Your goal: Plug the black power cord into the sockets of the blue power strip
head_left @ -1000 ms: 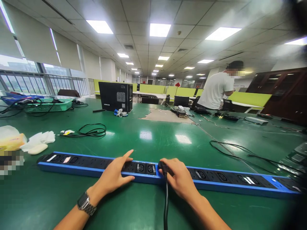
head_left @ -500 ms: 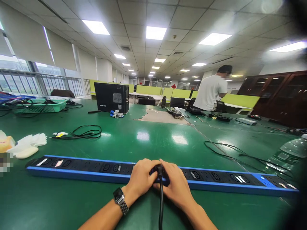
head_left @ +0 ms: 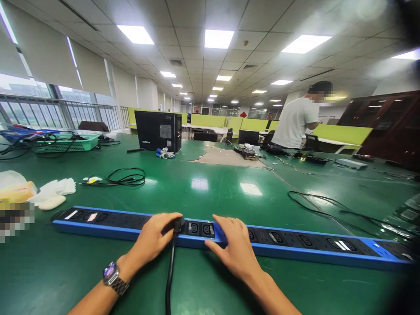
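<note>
A long blue-and-black power strip lies across the green table in front of me. My left hand pinches a black plug at the strip's sockets, left of its middle. Whether the plug is fully seated is hidden by my fingers. Its thick black cord runs down toward me. My right hand spans the strip just right of the middle, thumb at the near edge and fingers over the far edge. Two bare sockets show between my hands.
A black computer tower stands behind, with gloves beside it. Coiled black cable, white tissues and a green basket are on the left. To the right are a loose cable and a water bottle. A person stands beyond.
My left hand and the plug have shifted left along the strip. My hands, close together before, are now apart. The view has turned slightly.
</note>
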`<state>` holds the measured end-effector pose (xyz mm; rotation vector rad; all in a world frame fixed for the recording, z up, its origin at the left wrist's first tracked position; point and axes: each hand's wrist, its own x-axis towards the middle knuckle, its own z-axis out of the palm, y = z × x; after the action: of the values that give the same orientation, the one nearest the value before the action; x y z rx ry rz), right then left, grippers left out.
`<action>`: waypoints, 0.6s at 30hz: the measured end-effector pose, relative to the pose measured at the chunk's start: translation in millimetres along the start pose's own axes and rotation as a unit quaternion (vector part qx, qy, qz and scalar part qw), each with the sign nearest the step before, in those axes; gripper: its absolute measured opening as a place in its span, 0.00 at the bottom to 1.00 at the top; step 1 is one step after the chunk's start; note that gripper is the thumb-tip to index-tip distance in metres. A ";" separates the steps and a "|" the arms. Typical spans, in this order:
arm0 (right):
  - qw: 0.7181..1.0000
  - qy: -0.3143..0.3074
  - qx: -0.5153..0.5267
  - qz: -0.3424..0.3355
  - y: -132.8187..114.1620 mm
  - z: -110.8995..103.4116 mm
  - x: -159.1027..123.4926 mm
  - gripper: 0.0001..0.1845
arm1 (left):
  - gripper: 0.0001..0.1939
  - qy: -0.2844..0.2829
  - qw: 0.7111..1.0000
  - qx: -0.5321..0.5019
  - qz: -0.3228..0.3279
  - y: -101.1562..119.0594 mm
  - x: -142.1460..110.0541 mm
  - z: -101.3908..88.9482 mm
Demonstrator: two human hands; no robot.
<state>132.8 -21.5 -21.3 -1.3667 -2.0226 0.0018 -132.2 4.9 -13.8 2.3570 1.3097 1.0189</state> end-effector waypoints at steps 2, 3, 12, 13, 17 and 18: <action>1.000 -0.005 0.016 -0.013 -15.4 7.4 8.9 0.28 | 0.17 -0.012 1.000 0.020 0.014 4.1 1.5 1.1; 0.999 -0.012 0.027 -0.017 -23.9 12.1 14.2 0.28 | 0.18 -0.018 0.999 0.025 0.020 5.0 1.5 0.6; 0.996 0.025 0.070 -0.051 -66.0 27.1 42.2 0.16 | 0.45 -0.043 0.998 0.038 0.025 -2.3 -6.6 0.6; 0.996 0.053 0.064 -0.042 -59.6 20.0 38.9 0.16 | 0.45 -0.046 0.998 0.039 0.022 -1.7 -6.3 0.6; 0.997 0.058 0.048 0.011 -13.2 -9.0 14.5 0.14 | 0.44 -0.039 0.998 0.040 0.008 2.8 -3.9 0.2; 0.997 0.045 0.053 0.024 -1.0 -13.6 8.0 0.14 | 0.43 -0.032 0.999 0.040 0.004 3.9 -3.1 0.5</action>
<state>137.6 -20.3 -6.4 -1.3256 -1.8870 0.0665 -130.5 0.2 -13.6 2.4351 1.3419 0.9005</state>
